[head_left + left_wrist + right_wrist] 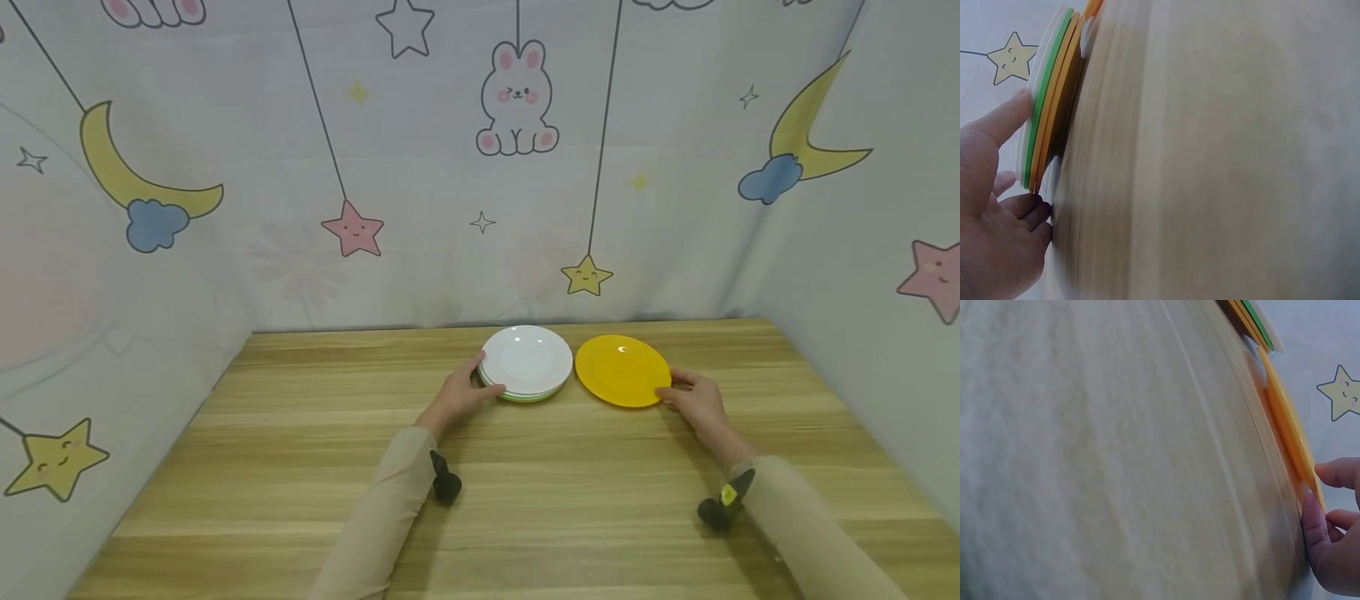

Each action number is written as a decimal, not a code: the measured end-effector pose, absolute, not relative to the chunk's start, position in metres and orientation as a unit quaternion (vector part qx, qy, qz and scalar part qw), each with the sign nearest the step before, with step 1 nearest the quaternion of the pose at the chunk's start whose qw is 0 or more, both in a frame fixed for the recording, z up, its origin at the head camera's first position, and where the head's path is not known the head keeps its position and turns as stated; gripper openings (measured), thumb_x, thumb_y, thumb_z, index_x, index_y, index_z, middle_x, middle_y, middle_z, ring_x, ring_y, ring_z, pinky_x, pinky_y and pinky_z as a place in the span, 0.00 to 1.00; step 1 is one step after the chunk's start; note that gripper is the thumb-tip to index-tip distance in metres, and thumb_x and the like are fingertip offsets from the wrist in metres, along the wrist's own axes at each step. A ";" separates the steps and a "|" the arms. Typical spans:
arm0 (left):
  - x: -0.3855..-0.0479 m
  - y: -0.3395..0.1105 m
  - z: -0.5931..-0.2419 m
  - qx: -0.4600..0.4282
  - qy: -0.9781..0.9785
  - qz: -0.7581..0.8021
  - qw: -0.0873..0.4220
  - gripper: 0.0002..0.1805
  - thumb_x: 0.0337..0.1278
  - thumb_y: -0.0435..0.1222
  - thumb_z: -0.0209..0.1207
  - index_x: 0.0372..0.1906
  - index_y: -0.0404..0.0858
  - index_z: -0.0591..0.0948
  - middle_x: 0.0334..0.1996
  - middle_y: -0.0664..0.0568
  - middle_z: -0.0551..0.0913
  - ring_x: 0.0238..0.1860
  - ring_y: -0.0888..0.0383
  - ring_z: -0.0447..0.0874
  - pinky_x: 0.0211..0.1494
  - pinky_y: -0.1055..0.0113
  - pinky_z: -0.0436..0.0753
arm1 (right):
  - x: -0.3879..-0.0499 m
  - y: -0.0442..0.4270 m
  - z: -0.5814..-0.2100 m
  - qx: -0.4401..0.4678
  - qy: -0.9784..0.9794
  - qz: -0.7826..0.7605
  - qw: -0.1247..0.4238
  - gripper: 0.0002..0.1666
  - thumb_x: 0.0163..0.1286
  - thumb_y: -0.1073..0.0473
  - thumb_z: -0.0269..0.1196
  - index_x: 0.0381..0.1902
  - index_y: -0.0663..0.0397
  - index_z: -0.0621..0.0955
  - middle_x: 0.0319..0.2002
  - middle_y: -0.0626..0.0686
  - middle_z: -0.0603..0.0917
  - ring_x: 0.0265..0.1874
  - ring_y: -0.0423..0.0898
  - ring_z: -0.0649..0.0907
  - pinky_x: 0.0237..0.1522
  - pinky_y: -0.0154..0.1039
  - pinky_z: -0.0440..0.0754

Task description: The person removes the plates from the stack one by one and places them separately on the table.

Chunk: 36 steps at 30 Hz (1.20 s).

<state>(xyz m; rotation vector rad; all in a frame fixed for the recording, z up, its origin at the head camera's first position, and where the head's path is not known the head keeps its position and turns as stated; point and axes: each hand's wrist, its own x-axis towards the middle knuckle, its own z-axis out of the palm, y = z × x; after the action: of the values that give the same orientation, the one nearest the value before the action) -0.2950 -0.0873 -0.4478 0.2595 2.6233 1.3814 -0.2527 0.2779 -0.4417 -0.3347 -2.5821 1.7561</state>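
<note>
A stack of plates (526,360) stands near the back edge of the table. Its top is white, and in the left wrist view green and orange rims (1054,87) show beneath. My left hand (460,394) grips the stack at its left and near rim, with the thumb at the front. Beside the stack, to the right, is a single yellow plate (622,371). At that plate's right rim, my right hand (697,404) pinches the edge between thumb and fingers. The right wrist view has the yellow plate (1288,419) edge-on, fingertips on either side of its rim.
The wooden table (555,500) stretches toward me and out to both sides. A white cloth (420,167) printed with stars, moons and a rabbit hangs behind it and along the sides. Dark devices are strapped to both wrists.
</note>
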 end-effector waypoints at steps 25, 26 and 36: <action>-0.296 -0.087 -0.449 0.081 0.879 0.464 0.080 0.45 0.50 0.48 0.63 0.69 0.38 0.54 0.68 0.44 0.55 0.69 0.51 0.49 0.71 0.60 0.52 | -0.268 0.259 -0.423 -0.055 -0.857 0.511 -0.017 0.40 0.64 0.56 0.59 0.66 0.71 0.55 0.61 0.70 0.63 0.57 0.60 0.69 0.49 0.36 0.78; -0.296 -0.086 -0.449 0.081 0.878 0.464 0.080 0.46 0.49 0.48 0.63 0.69 0.37 0.54 0.68 0.44 0.55 0.69 0.50 0.49 0.71 0.60 0.52 | -0.269 0.256 -0.423 -0.052 -0.856 0.514 -0.021 0.40 0.64 0.56 0.59 0.66 0.72 0.56 0.61 0.70 0.63 0.57 0.60 0.69 0.51 0.40 0.78; -0.295 -0.087 -0.448 0.074 0.881 0.461 0.080 0.46 0.49 0.49 0.63 0.69 0.37 0.54 0.68 0.44 0.56 0.69 0.50 0.49 0.70 0.59 0.52 | -0.282 0.222 -0.421 -0.028 -0.843 0.536 -0.047 0.39 0.64 0.56 0.59 0.66 0.69 0.57 0.62 0.68 0.63 0.58 0.60 0.69 0.53 0.45 0.76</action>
<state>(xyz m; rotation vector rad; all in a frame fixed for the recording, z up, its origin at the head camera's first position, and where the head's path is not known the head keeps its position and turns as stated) -0.2949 -0.0869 -0.4480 0.2228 2.6349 1.3789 -0.2820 0.2224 -0.4213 -0.0892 -2.7290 1.7352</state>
